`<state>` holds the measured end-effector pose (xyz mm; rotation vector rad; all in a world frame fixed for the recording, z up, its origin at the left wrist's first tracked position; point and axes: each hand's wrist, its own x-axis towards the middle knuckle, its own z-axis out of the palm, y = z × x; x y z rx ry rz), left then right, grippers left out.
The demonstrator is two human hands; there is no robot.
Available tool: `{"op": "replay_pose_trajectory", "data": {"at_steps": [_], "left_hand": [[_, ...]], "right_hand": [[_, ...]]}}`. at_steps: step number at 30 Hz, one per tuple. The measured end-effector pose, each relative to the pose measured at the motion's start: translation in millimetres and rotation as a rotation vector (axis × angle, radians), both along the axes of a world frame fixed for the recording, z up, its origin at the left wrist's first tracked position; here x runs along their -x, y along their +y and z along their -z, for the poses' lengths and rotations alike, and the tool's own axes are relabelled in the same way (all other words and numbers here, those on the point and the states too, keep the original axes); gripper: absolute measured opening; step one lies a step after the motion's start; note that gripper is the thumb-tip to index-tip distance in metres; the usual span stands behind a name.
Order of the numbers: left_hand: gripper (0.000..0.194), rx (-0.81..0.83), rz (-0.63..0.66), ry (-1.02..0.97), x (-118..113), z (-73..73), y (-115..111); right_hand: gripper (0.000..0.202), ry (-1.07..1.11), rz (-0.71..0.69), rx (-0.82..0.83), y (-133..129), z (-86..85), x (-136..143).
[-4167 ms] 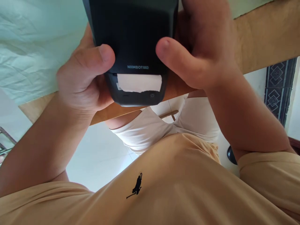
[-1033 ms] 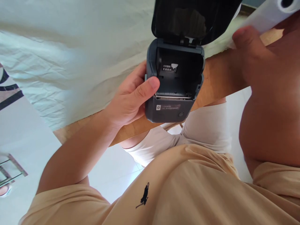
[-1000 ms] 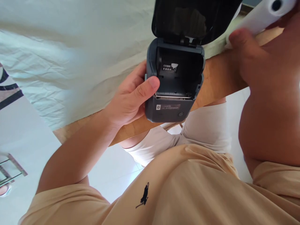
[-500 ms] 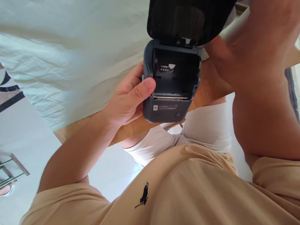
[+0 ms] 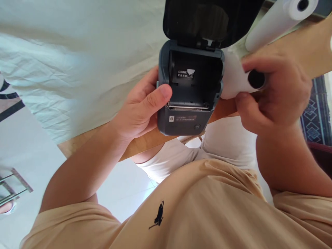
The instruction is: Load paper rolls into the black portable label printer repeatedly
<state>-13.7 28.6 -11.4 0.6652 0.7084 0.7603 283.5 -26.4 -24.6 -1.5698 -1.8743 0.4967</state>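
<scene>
A dark grey handheld label printer (image 5: 190,122) is gripped at its left side by my left hand (image 5: 145,107), thumb over the edge of the paper compartment. Its glossy black lid (image 5: 194,24) stands open at the top. Inside the compartment (image 5: 192,91) a small white printed marking shows. Close to the printer's right side, my right hand (image 5: 280,90) pinches a small roll of white paper (image 5: 234,76) with a round dark end facing me. The printer's edge covers part of the paper.
A long white roll (image 5: 272,26) with a dark hollow core lies at the upper right. Pale cloth (image 5: 77,52) covers much of the wooden table (image 5: 145,145). A blue patterned fabric (image 5: 316,110) hangs or lies at the right, and a metal-framed stool (image 5: 15,186) stands at the lower left.
My right hand has come down from the upper right to beside the printer, bringing the small paper roll into view. The long white roll is now uncovered. My left hand and the printer have barely moved.
</scene>
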Motion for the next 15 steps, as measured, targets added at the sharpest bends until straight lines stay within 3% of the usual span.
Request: {"op": "replay_pose_trajectory", "data": {"at_steps": [5,9,11,15], "left_hand": [[0.047,-0.017,0.027,-0.022,3,2.4,0],[0.063,0.034,-0.008,0.079,-4,1.9,4],[0.071,0.073,-0.057,0.128,-11,0.5,9],[0.081,0.091,-0.101,0.136,-21,-3.1,15]], "right_hand": [[0.046,-0.092,-0.107,-0.130,5,7.2,-1],[0.066,0.114,-0.102,-0.068,3,13.8,2],[0.062,0.119,-0.090,-0.018,1,12.8,2],[0.046,-0.074,-0.050,-0.094,0,10.0,-2]]}}
